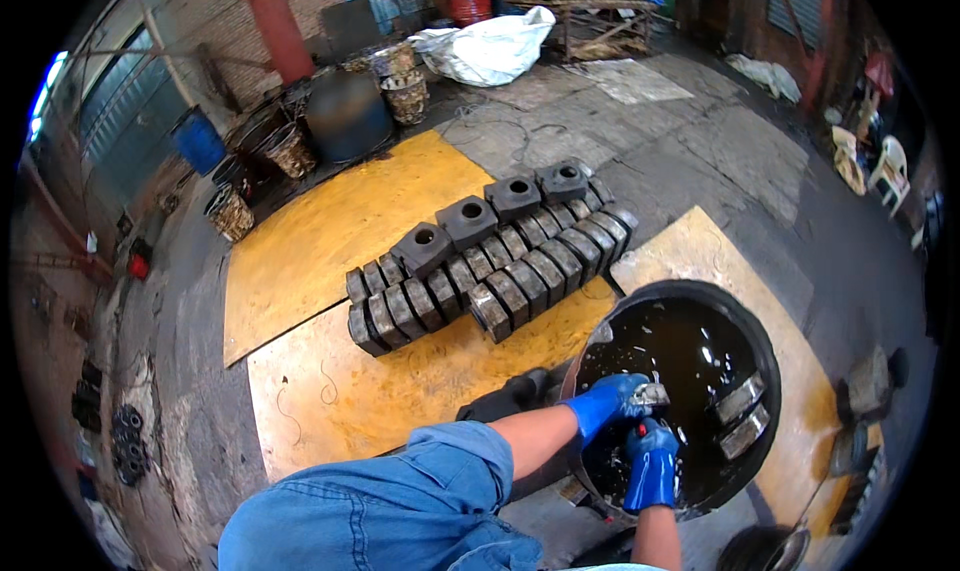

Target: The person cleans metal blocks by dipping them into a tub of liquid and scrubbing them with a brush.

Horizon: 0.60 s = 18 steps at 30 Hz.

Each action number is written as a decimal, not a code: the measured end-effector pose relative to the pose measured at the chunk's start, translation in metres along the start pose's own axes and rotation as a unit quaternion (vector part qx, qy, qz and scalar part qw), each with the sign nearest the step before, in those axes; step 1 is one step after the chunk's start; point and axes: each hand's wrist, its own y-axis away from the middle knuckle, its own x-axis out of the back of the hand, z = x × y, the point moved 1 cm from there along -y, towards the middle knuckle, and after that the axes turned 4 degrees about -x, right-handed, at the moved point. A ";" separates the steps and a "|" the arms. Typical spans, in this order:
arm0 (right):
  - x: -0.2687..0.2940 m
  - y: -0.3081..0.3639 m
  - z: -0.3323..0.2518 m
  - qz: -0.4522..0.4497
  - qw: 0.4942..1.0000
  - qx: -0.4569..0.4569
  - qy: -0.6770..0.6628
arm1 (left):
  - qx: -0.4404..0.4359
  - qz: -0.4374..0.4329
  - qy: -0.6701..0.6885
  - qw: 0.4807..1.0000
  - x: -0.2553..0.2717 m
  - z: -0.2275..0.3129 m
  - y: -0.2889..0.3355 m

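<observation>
Both my hands wear blue rubber gloves and work over a round black tub of dark liquid. My left hand is closed on a grey metal block, held over the liquid on the tub's left side. Just below it, my right hand is curled closed, close to the block. A small red part shows at its fingers; the rest of what it holds is hidden. Two more grey blocks lie side by side against the tub's right wall, partly in the liquid.
Rows of dark metal blocks stand on yellow boards ahead of me, with several holed square blocks on top. Farther back are a blue barrel, filled baskets and a white sack. A block-shaped piece stands at right.
</observation>
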 end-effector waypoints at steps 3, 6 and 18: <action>0.013 -0.003 -0.003 -0.034 0.998 -0.036 0.028 | -0.007 0.035 0.020 0.999 -0.006 -0.010 -0.002; 0.010 0.004 -0.003 -0.083 0.986 -0.095 -0.114 | -0.025 0.042 0.023 0.999 -0.018 -0.028 -0.004; 0.001 -0.004 0.000 -0.068 0.951 0.023 -0.300 | -0.115 0.077 0.188 0.972 -0.034 -0.047 -0.011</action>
